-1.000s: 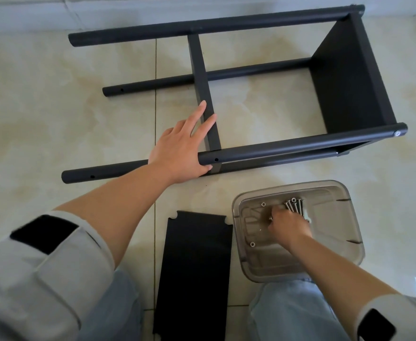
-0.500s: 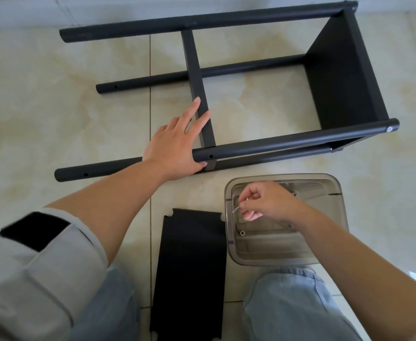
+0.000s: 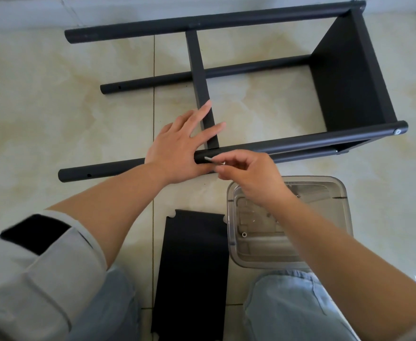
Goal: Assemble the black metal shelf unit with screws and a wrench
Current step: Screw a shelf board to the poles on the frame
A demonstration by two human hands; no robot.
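The black metal shelf frame (image 3: 300,141) lies on its side on the tiled floor, with round posts, a fitted end panel (image 3: 349,82) at the right and a thin middle shelf seen edge-on (image 3: 198,67). My left hand (image 3: 177,148) rests flat, fingers straight, on the near post and the middle shelf's lower end. My right hand (image 3: 248,175) pinches a silver screw (image 3: 213,160) whose tip lies against the near post beside my left hand.
A clear plastic tray (image 3: 340,217) with a few small fasteners sits on the floor under my right forearm. A loose black shelf panel (image 3: 192,267) lies between my knees. A wall baseboard runs along the top of the view.
My right hand picked a screw out of the tray and carried it up to the near post. My left hand stayed on the post and middle shelf.
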